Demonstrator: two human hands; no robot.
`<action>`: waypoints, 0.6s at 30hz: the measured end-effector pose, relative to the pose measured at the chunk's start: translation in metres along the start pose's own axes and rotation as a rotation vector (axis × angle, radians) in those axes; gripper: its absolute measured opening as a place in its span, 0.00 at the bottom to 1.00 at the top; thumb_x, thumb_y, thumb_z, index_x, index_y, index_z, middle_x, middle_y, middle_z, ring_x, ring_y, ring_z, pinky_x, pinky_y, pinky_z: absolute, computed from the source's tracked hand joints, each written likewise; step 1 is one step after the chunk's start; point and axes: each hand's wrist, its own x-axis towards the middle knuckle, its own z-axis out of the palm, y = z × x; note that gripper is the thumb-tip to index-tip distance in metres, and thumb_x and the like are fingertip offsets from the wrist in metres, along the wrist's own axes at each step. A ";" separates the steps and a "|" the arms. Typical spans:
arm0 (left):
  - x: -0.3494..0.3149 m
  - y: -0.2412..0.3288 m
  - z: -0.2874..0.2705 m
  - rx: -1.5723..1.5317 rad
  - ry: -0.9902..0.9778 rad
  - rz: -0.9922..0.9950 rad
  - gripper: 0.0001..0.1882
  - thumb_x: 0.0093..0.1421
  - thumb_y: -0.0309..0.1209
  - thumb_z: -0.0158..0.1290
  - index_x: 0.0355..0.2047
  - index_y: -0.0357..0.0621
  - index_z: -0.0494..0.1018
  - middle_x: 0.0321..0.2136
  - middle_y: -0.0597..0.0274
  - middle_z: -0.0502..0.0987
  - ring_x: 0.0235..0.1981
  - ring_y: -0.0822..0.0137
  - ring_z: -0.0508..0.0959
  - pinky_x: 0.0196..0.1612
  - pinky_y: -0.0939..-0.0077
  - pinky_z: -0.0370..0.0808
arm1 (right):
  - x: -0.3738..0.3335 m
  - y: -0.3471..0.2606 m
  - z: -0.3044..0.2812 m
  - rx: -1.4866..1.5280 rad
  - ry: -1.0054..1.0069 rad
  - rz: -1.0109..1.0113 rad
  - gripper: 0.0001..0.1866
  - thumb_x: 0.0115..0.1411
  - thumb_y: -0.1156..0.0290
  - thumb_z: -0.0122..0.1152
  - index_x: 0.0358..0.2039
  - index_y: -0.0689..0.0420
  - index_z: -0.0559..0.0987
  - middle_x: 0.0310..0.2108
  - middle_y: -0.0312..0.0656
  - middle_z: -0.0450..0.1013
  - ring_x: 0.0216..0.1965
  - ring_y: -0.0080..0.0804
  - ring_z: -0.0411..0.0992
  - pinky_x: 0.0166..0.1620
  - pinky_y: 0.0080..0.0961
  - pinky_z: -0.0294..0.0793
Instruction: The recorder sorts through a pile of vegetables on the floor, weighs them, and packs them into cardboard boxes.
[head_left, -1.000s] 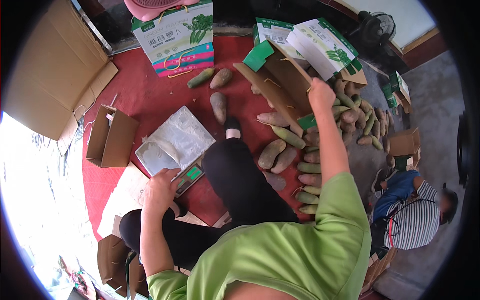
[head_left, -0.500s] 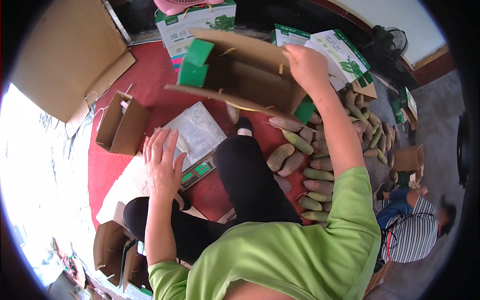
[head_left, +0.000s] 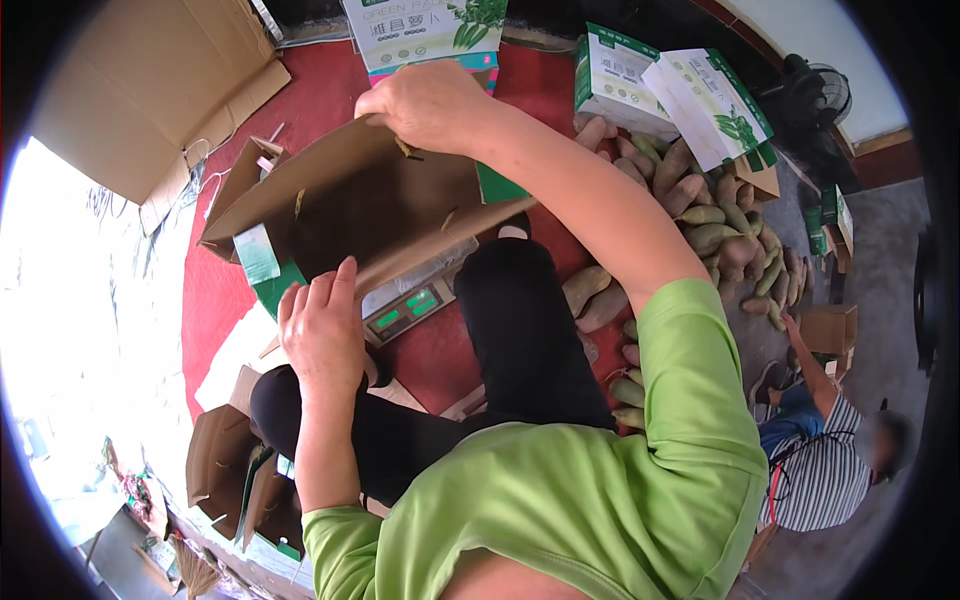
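Note:
An open cardboard box [head_left: 370, 190], brown inside with green end flaps and yellow cord loops in its walls, is tilted over the scale. My right hand [head_left: 425, 105] is closed around its far wall at the top edge. At the near left corner, my left hand [head_left: 325, 325] has its fingers over the rim beside a green flap; the thumb's hold is partly hidden. Beneath the box, a digital scale [head_left: 405, 312] with green lit displays shows its front panel. Its plastic-covered pan is mostly hidden by the box.
Many green and pinkish radishes [head_left: 735, 250] lie piled at the right. White-and-green printed cartons [head_left: 615, 85] stand behind them, near a black fan [head_left: 815, 90]. Brown boxes [head_left: 220, 455] sit at my lower left. A person in a striped shirt [head_left: 820, 470] crouches at right.
My right hand has swung the box leftward and nearer, over the scale. My left hand has come onto its near corner. The person at right has stretched an arm toward the radishes.

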 end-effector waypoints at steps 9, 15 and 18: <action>0.000 -0.003 0.006 -0.031 -0.224 -0.065 0.03 0.52 0.28 0.54 0.28 0.45 0.75 0.26 0.62 0.73 0.34 0.59 0.75 0.36 0.65 0.72 | 0.004 0.009 0.058 0.040 -0.037 0.005 0.11 0.57 0.63 0.57 0.41 0.45 0.80 0.35 0.39 0.77 0.41 0.42 0.73 0.44 0.39 0.72; 0.000 -0.011 0.007 -0.252 -0.303 -0.152 0.15 0.53 0.26 0.56 0.42 0.49 0.76 0.32 0.59 0.75 0.37 0.57 0.76 0.39 0.63 0.74 | -0.034 0.033 0.030 0.208 0.239 0.020 0.11 0.56 0.67 0.58 0.40 0.50 0.80 0.37 0.39 0.76 0.42 0.40 0.72 0.45 0.34 0.72; 0.003 -0.003 0.003 -0.300 -0.348 -0.283 0.24 0.52 0.23 0.57 0.51 0.50 0.71 0.36 0.56 0.76 0.37 0.54 0.77 0.40 0.63 0.74 | -0.084 0.055 0.018 0.462 0.337 0.192 0.11 0.57 0.71 0.58 0.42 0.55 0.79 0.38 0.41 0.77 0.39 0.32 0.75 0.42 0.26 0.73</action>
